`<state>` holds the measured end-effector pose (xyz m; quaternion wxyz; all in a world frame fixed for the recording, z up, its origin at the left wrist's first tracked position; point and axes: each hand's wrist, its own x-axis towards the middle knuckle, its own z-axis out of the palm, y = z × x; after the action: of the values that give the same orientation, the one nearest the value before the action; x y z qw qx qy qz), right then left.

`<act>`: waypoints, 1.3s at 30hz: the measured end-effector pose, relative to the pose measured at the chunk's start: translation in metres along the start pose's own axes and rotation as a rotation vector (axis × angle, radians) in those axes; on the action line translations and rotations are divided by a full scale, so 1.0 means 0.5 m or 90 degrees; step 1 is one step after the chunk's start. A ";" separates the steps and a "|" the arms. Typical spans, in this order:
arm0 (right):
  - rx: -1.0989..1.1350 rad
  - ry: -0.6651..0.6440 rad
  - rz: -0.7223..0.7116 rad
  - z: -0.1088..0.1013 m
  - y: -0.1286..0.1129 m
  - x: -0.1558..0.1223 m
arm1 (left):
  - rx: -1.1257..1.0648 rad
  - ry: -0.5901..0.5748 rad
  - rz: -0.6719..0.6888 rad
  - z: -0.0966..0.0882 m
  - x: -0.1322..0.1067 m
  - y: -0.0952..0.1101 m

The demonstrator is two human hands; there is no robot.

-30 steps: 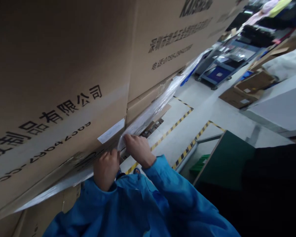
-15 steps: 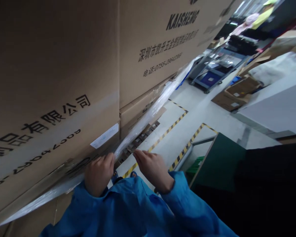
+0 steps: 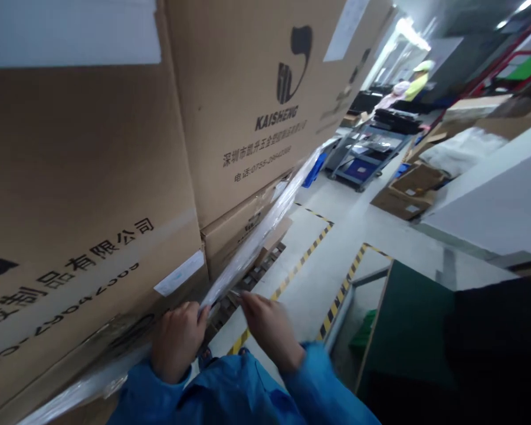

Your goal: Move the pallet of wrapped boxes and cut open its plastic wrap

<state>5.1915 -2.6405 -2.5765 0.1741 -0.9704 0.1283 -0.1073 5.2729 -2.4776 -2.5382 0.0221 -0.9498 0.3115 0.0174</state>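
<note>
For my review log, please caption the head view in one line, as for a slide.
Head view: left hand grips stretch film along stacked KAISHENG cartons, right hand close beside it.

Stack of cardboard cartons (image 3: 88, 165) fills the left side, one carton on top of another, plastic stretch film (image 3: 256, 236) running diagonally down its corner edge. Left hand (image 3: 177, 342) on the film at the lower end, right hand (image 3: 269, 324) just beside it, to the right. Wooden pallet (image 3: 252, 274) under the stack, behind the hands. Right of the stack, striped floor tape (image 3: 301, 260) on the floor. Farther back, wheeled metal cart (image 3: 367, 159), cardboard boxes (image 3: 405, 195) on the floor right of it. White table (image 3: 478, 218) along the right, dark green panel (image 3: 407, 330) in front of it. Person (image 3: 413, 77) beyond the cart.
</note>
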 end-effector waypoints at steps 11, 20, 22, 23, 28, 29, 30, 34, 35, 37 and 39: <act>-0.026 -0.096 -0.029 -0.036 -0.029 0.023 | 0.059 0.032 -0.036 0.010 -0.015 0.018; -0.030 -0.136 -0.020 -0.018 -0.031 0.032 | 0.050 0.147 -0.033 0.025 -0.023 0.022; -0.036 -0.149 -0.040 -0.015 -0.036 0.040 | 0.045 0.156 -0.048 0.025 -0.022 0.021; -0.035 -0.149 -0.053 -0.015 -0.037 0.042 | 0.043 0.154 -0.057 0.024 -0.021 0.020; -0.029 -0.185 -0.023 -0.016 -0.030 0.030 | 0.023 0.131 -0.054 0.027 -0.012 0.018; -0.028 -0.188 -0.023 -0.015 -0.033 0.033 | 0.024 0.125 -0.063 0.028 -0.012 0.019; -0.025 -0.186 -0.033 -0.014 -0.039 0.038 | 0.028 0.117 -0.079 0.029 -0.010 0.019; -0.015 -0.153 -0.101 -0.012 -0.043 0.049 | 0.023 0.091 -0.095 0.027 -0.004 0.014; -0.011 -0.134 -0.107 -0.013 -0.036 0.044 | 0.013 0.094 -0.079 0.027 -0.003 0.012; -0.004 -0.093 -0.094 -0.015 -0.021 0.032 | -0.004 0.107 -0.057 0.029 -0.004 0.012; -0.012 -0.085 -0.065 -0.013 -0.017 0.035 | -0.005 0.121 -0.068 0.034 -0.008 0.016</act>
<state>5.2082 -2.6398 -2.5644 0.1678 -0.9822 0.0680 -0.0500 5.2647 -2.4808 -2.5551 -0.0102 -0.9625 0.2611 -0.0729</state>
